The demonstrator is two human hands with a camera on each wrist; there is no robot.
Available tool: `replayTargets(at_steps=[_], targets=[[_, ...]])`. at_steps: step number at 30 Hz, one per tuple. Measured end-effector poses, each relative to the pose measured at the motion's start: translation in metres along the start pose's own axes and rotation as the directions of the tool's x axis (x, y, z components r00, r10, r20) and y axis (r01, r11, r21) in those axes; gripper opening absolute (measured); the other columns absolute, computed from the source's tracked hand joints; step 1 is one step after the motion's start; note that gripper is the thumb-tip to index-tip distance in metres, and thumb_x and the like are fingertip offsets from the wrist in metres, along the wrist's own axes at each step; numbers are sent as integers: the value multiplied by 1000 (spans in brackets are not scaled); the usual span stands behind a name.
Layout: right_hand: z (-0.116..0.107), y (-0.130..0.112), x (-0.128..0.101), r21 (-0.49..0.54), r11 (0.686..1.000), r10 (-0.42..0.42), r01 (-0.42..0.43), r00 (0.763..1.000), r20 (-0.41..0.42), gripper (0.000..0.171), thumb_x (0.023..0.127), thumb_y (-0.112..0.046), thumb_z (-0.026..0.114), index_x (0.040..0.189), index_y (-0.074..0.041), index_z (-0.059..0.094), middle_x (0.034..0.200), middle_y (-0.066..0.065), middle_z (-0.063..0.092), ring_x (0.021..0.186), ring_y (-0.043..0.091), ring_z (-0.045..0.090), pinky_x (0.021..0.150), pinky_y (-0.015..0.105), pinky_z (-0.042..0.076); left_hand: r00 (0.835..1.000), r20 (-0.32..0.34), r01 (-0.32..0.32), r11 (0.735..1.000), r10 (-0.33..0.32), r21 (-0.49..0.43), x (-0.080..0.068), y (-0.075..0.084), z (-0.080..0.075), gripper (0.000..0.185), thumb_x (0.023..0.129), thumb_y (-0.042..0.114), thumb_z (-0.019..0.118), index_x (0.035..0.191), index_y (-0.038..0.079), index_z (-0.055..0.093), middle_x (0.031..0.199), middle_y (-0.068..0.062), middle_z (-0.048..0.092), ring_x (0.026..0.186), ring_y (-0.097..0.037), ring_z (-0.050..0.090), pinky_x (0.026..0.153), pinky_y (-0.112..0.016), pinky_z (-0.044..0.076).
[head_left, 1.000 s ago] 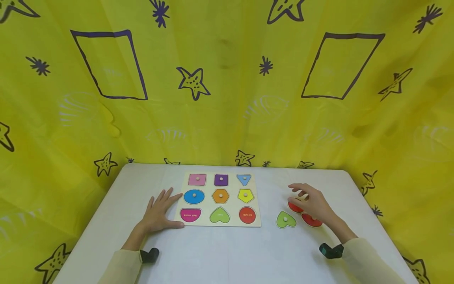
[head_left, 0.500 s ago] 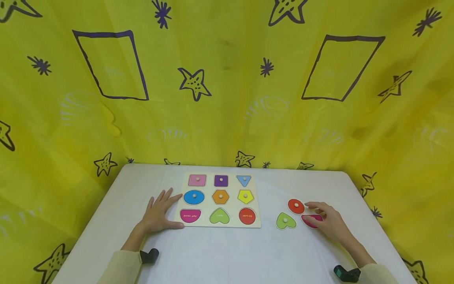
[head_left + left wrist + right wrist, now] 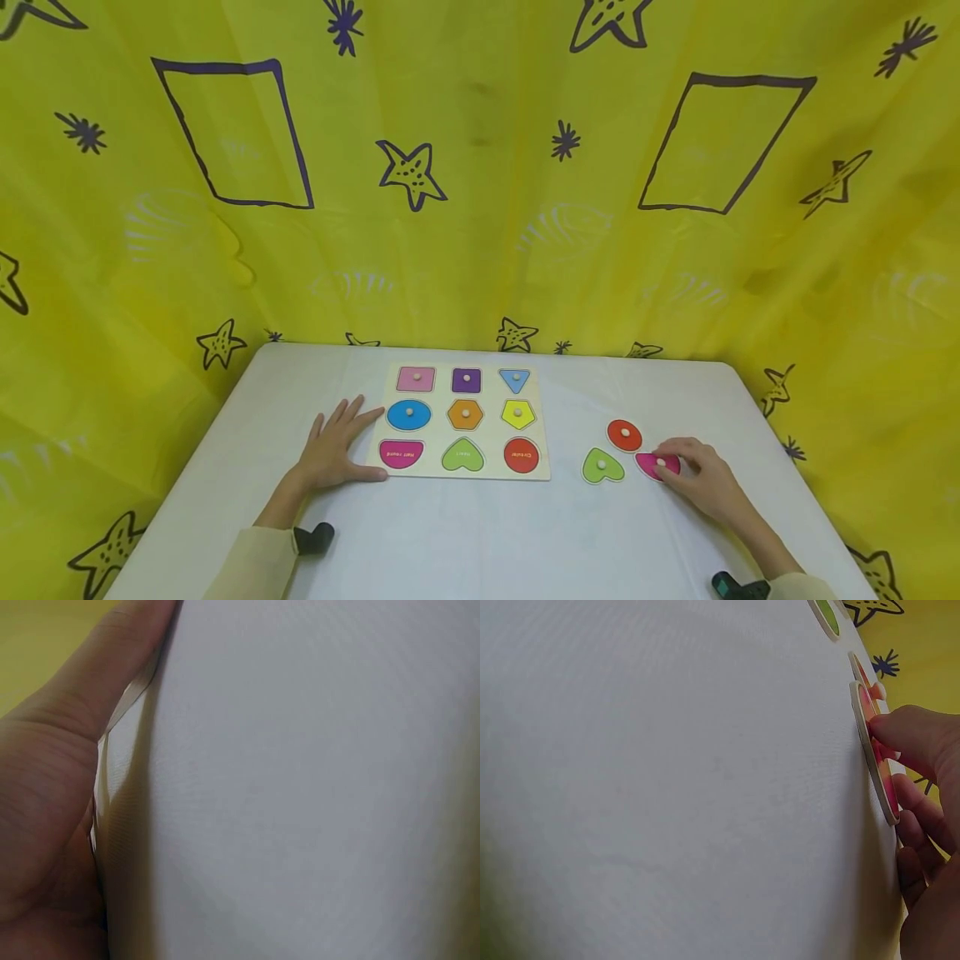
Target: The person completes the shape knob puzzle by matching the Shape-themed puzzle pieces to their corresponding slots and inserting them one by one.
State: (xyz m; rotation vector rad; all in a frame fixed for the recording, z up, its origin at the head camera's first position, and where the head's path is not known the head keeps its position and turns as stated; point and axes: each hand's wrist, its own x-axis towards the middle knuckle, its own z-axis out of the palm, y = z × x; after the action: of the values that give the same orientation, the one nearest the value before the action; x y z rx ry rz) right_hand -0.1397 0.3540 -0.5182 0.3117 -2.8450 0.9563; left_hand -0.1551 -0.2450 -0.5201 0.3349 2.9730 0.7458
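Observation:
A wooden shape puzzle board (image 3: 491,435) lies on the white table, with knobbed shapes in its upper two rows and labelled half-round, heart and circle spaces in its lowest row. My left hand (image 3: 333,450) spreads its fingers at the board's left side, with thumb and forefinger touching the edge. Farther right, my right hand (image 3: 707,477) pinches at the knob of a pink half-round puzzle piece (image 3: 647,463), which lies on the table. Its thumb (image 3: 911,731) is close against the piece in the right wrist view; the forefinger's contact is partly hidden.
A red circle piece (image 3: 617,437) and a green heart piece (image 3: 596,475) lie just left of the half-round, each with a knob. Behind the table (image 3: 480,542) hangs a yellow patterned curtain (image 3: 480,233).
My right hand has moved right and down from above the red circle to the pink half-round, and its fingers have closed in at the knob. The left hand stays in place.

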Motion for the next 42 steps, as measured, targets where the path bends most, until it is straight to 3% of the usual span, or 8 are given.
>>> replayTargets(at_steps=[6,25,30,37,42], targets=[[-1,3,0,26,999,31,-32,999,31,16,91,-22,81,106,-18,79,119,8,70,116,35,59,91,-1,32,1000,-4,-4,1000,4,0,1,-3,3,107,65,64,86,155,18,48,165,-25,27,152,-52,14,115,-77,1],[-3,5,-1,54,998,34,-36,999,36,15,92,-21,80,105,-15,79,121,9,69,120,39,58,92,-2,28,1000,-7,4,1000,-4,7,1,-4,5,108,65,64,86,155,19,47,166,-24,26,152,-51,13,116,-77,0],[-2,1,6,33,999,1,-2,1000,28,14,91,-15,80,104,-14,79,120,10,70,118,39,60,91,3,36,1000,-6,4,1000,-4,6,1,-3,3,107,66,64,86,155,19,47,165,-25,26,152,-52,13,116,-77,0],[-5,-4,9,-11,1000,16,-15,998,65,15,89,-10,81,103,-13,79,121,11,69,117,39,61,91,24,53,1000,1,9,1000,-9,0,1,-3,4,108,66,64,86,155,19,47,166,-25,25,152,-51,12,116,-76,-1],[-10,-8,8,-19,1000,17,-15,996,91,14,86,-9,82,99,-14,79,119,9,69,108,33,63,84,30,56,1000,-1,9,1000,-9,8,1,-2,4,108,65,64,86,155,19,47,166,-24,25,152,-51,12,116,-76,-1]])
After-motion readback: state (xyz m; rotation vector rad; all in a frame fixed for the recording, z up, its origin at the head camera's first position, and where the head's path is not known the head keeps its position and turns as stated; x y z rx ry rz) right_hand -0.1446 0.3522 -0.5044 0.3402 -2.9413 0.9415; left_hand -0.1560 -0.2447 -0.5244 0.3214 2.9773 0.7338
